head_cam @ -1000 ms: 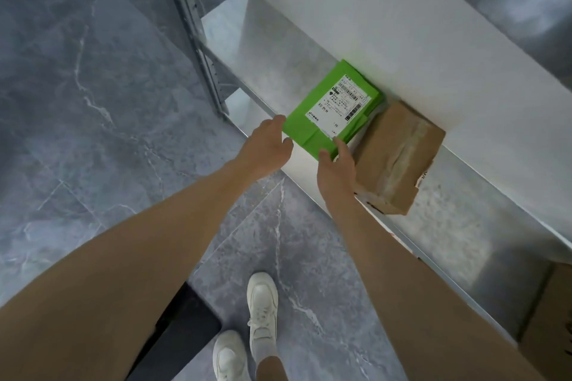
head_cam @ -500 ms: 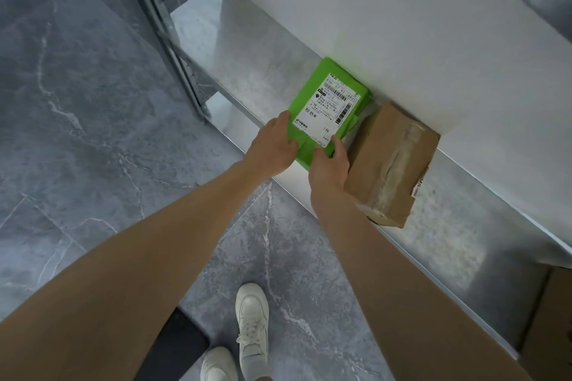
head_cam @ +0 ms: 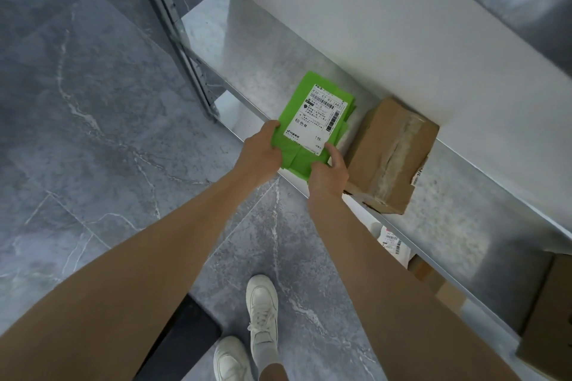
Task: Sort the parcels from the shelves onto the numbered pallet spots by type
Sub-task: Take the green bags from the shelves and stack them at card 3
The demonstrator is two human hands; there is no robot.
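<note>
Over a grey marbled tile floor, a galvanised metal shelf runs under a white upper board that hides its back. A second cardboard carton is cut off at the right edge. A taped brown cardboard box sits just beside a flat green plastic mailer with a white barcode label, which lies at the shelf's front lip, its near end out over the edge. The left hand grips the mailer's left side, fingers curled around it. The right hand pinches the near corner, thumb on the label and fingers hidden beneath. A white labelled packet below is mostly hidden.
</note>
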